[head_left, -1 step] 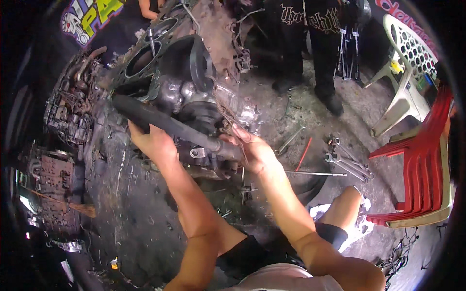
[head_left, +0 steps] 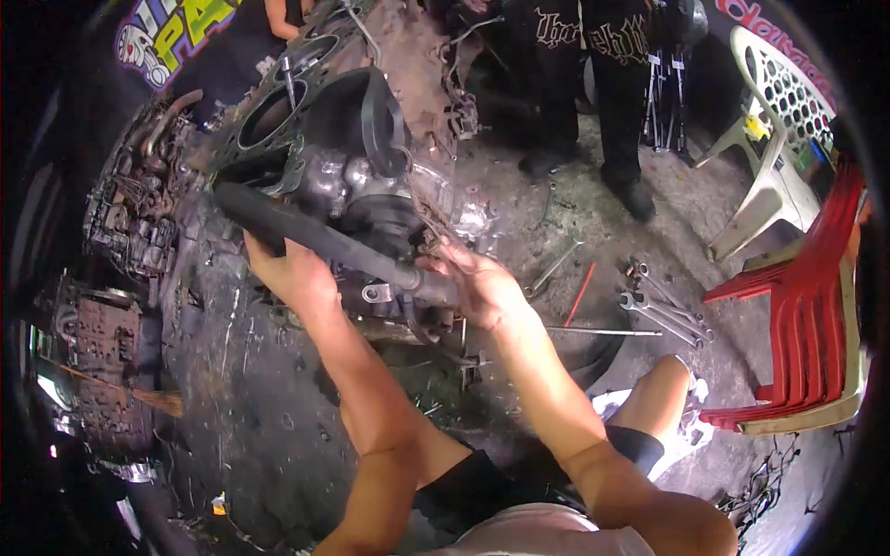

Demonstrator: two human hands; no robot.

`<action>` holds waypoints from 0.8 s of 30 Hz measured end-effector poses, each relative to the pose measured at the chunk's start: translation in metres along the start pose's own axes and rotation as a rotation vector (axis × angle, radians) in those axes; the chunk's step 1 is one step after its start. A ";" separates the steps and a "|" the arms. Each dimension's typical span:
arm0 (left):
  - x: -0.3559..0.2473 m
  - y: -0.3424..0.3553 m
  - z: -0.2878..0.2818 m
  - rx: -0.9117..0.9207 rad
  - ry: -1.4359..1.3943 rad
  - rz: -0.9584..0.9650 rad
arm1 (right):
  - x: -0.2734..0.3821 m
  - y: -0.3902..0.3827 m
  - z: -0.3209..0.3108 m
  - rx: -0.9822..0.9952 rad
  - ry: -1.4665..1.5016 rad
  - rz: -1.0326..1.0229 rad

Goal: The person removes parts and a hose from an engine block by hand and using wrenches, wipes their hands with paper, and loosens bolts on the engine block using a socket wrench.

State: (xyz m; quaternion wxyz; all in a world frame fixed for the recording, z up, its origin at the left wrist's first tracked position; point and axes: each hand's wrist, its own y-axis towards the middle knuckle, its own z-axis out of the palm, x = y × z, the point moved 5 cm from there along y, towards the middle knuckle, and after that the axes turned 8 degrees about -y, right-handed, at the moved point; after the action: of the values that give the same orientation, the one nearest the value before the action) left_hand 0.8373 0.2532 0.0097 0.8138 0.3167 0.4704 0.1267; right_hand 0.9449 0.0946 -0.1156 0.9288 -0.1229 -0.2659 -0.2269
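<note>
A thick black pipe (head_left: 315, 233) slants across the front of a greasy engine block (head_left: 336, 176) with open cylinder bores. My left hand (head_left: 301, 278) cups it from below near the upper left end, its fingers mostly hidden behind. At the lower right end, where the pipe narrows into a greyish metal end piece (head_left: 434, 287), my right hand (head_left: 487, 285) grips with fingers curled partly out of sight. Just above the right fingertips hangs a frayed brown strip (head_left: 426, 206). Below the pipe, a small metal lug with a hole (head_left: 376, 293) shows.
Right of the engine lie several wrenches (head_left: 666, 313), a red rod (head_left: 580, 293) and a long metal bar (head_left: 607, 331). Stacked red chairs (head_left: 807, 315) and a white chair (head_left: 769, 190) stand farther right. A person in dark trousers (head_left: 616, 120) stands beyond. Other engines (head_left: 102, 371) line the left.
My right hand's fingers have shifted slightly on the pipe's end and loosened a little. The left hand and the pipe look the same.
</note>
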 end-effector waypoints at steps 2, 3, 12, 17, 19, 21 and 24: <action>-0.001 0.000 -0.002 -0.009 0.011 -0.004 | 0.002 0.000 0.003 -0.063 -0.157 0.053; -0.001 -0.001 -0.001 -0.026 -0.025 -0.017 | 0.003 -0.003 0.005 -0.050 -0.147 0.106; -0.026 -0.009 0.017 -0.034 0.019 0.017 | 0.017 -0.009 0.015 -0.083 -0.221 0.066; -0.025 -0.009 0.015 0.023 -0.026 -0.036 | 0.013 0.003 -0.016 0.163 -0.191 0.009; -0.021 -0.008 0.008 0.051 -0.083 -0.027 | 0.013 -0.006 -0.002 0.044 -0.307 0.075; -0.019 -0.010 0.012 0.048 -0.090 -0.047 | -0.002 0.011 -0.017 -0.116 -0.300 0.108; -0.020 -0.013 0.016 0.032 -0.089 -0.076 | 0.005 0.019 -0.018 -0.144 -0.392 0.092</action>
State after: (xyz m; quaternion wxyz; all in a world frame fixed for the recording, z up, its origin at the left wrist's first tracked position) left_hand 0.8396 0.2270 0.0207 0.8331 0.3167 0.4474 0.0739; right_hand 0.9663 0.1031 -0.1299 0.8576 -0.2426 -0.4186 -0.1744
